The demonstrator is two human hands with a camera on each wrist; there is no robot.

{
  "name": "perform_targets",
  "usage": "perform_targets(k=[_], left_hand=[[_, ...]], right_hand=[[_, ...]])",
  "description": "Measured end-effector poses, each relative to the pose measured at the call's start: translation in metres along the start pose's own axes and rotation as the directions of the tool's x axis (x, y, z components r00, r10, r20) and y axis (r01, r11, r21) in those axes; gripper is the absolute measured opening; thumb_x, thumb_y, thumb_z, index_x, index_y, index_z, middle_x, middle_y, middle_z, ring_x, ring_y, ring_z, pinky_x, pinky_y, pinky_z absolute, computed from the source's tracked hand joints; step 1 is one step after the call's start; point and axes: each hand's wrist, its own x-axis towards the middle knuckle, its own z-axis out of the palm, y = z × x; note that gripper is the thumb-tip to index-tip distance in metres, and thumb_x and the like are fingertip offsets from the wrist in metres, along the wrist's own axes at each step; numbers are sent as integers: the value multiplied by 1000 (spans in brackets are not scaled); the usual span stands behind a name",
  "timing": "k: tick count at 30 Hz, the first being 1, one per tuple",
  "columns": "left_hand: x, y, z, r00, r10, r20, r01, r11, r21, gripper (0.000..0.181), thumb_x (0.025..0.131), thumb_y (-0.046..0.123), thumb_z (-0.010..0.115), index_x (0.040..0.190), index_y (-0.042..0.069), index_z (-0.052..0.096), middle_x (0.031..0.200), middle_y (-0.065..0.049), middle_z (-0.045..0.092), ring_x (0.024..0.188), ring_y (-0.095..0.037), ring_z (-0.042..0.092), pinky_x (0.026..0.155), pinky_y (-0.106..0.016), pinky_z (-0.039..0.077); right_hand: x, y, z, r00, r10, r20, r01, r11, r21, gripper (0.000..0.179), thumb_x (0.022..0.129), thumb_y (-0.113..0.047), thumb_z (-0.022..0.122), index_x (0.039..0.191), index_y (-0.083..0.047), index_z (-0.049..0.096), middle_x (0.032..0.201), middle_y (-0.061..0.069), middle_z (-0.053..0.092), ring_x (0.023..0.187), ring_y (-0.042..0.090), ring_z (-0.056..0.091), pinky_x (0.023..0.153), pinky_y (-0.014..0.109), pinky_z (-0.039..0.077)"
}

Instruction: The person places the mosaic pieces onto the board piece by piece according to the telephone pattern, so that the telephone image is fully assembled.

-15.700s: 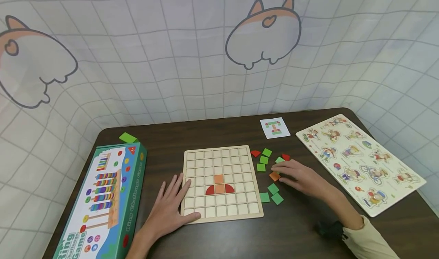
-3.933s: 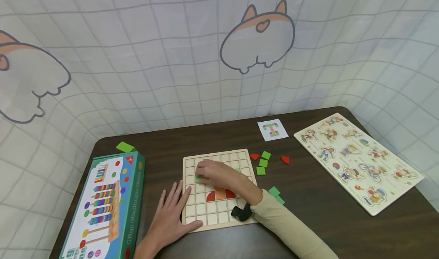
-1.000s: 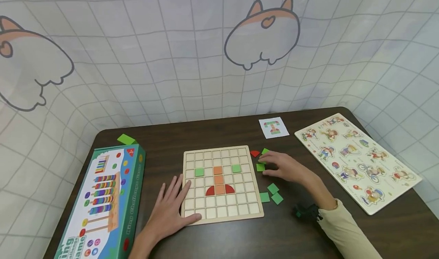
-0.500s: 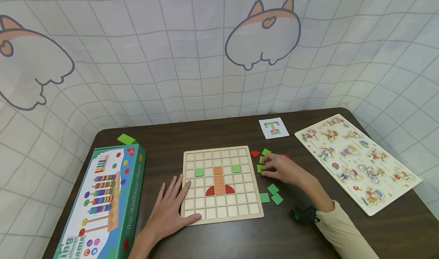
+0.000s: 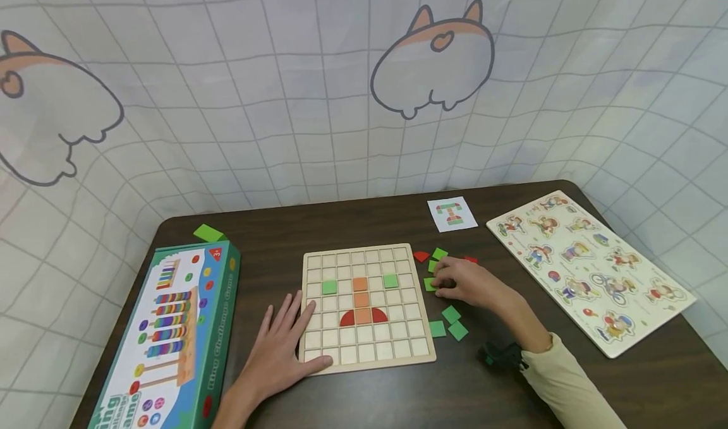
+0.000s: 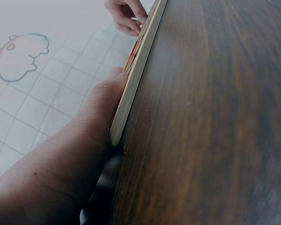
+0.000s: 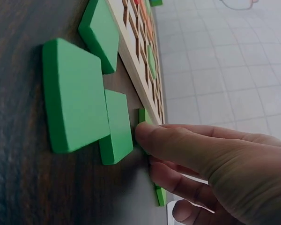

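A wooden grid board (image 5: 366, 344) lies on the table. In its squares sit a column of orange tiles (image 5: 361, 299), a red quarter-circle piece (image 5: 347, 318) on either side of the lowest, and two separate green tiles (image 5: 329, 287). My left hand (image 5: 279, 347) lies with fingers spread along the board's left edge, thumb over its near corner. Right of the board, my right hand (image 5: 474, 283) pinches a light green square tile (image 5: 430, 284) at its edge between thumb and finger. In the right wrist view, the thumb partly hides that tile. Darker green tiles (image 7: 77, 96) lie nearer the wrist.
A card with a coloured pattern (image 5: 452, 214) lies at the back. Loose red pieces (image 5: 421, 256) and green tiles (image 5: 440, 253) lie near the right hand. A Ring Challenge Game box (image 5: 170, 328) stands left, with green blocks (image 5: 209, 232) behind it. A picture puzzle board (image 5: 591, 271) lies right.
Orange and green tiles have joined the board's pattern since the earliest frame. The right hand came back from the board to the loose tiles, and its fingers have closed. The left hand stays put.
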Motion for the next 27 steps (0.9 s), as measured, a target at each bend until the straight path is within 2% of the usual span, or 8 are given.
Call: perform_targets(k=[7,12,14,17,22,24,27], left_hand=[[0,0,0,1000,15,-19,-15,1000,-6,103,74,80,56,155,26,23,165,-3,10,153,-29,10,120,-60,4],[3,-1,-1,999,26,-23,-26,1000,2,103,74,80,55,155,26,23,165,-3,11,153,-29,10,119,-60,5],[2,-2,-2,1000,21,-16,-21,1000,0,103,74,81,55,156,27,21,166,-3,9,153,-28,9,120,-59,4],[0,-3,-2,1000,15,-12,-15,1000,5,104,74,81,55,156,27,21,166,-2,9,153,-28,9,120,-59,3],[-1,-3,-2,1000,16,-11,-15,1000,12,103,74,82,54,156,28,21,166,-3,9,153,-28,9,120,-59,5],[-1,-2,-1,1000,15,-9,-15,1000,10,103,74,82,53,156,28,21,166,-3,9,153,-28,9,120,-58,5],[-1,-2,-1,1000,16,-8,-16,1000,10,104,74,82,53,156,27,21,166,-2,9,153,-28,9,120,-58,4]], right_hand=[[0,-1,-4,1000,3,4,-3,999,-34,12,86,-15,72,98,-14,74,99,1,62,76,6,57,64,20,49],[0,-4,-15,997,-26,-72,26,1000,3,16,86,-13,71,101,-16,74,96,0,60,72,4,52,61,20,45],[4,-17,-11,993,-69,-95,72,997,30,17,85,-13,71,102,-16,73,98,-1,60,73,5,53,63,20,46],[17,-49,3,983,-163,-83,167,985,41,19,85,-15,70,104,-16,73,102,-1,61,79,6,55,68,19,48],[42,-103,33,936,-351,-29,350,936,-25,15,87,-19,69,101,-18,74,99,-3,61,82,6,54,70,12,46],[48,-117,41,922,-387,2,387,921,-50,14,89,-20,68,101,-18,75,98,-3,61,81,6,54,69,10,44],[52,-128,49,919,-391,41,394,915,-93,13,91,-22,67,101,-19,75,99,-3,62,82,5,54,68,10,43]])
